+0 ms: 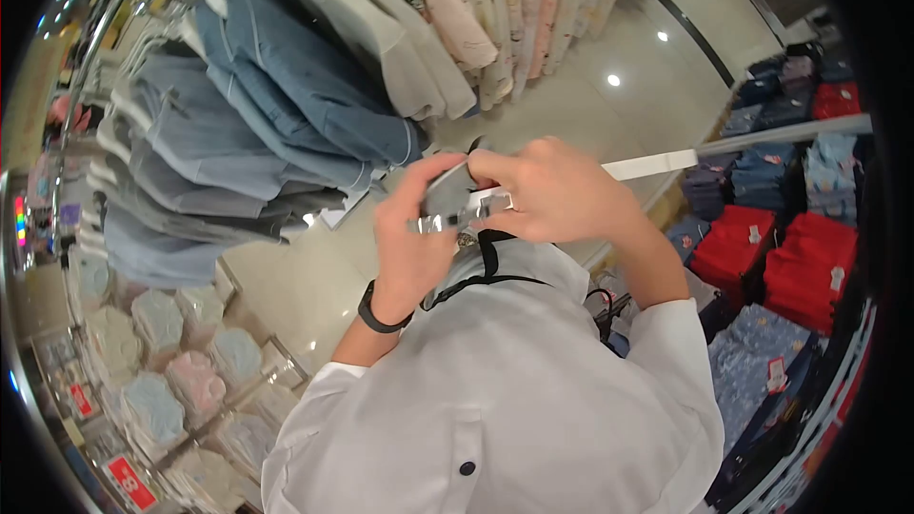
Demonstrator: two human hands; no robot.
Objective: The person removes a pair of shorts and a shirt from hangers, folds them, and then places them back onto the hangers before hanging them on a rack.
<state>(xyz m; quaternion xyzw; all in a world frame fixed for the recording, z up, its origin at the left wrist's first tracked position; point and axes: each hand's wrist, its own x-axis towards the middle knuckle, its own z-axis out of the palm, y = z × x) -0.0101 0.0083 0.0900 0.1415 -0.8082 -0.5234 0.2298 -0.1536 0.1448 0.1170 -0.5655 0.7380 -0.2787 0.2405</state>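
The left hand [414, 228] is partly closed, its fingers curled around a small grey piece [446, 192]; blur conceals the exact grip. The right hand [562, 192] is bent closed over a white bar [652, 166], which emerges beyond it toward the right. Silver metal clips [434, 224] lie between the hands, in front of the torso. A black band [384, 317] encircles the left wrist. Below is a white shirt [457, 362] with a dark button [466, 468]. Outward left, blue garments [295, 76] hang on a rack above packaged pastel items [157, 317]. Outward right, folded red garments [809, 262] are stacked beside blue patterned garments [762, 357]. Glossy floor [571, 105] extends beyond the hands.
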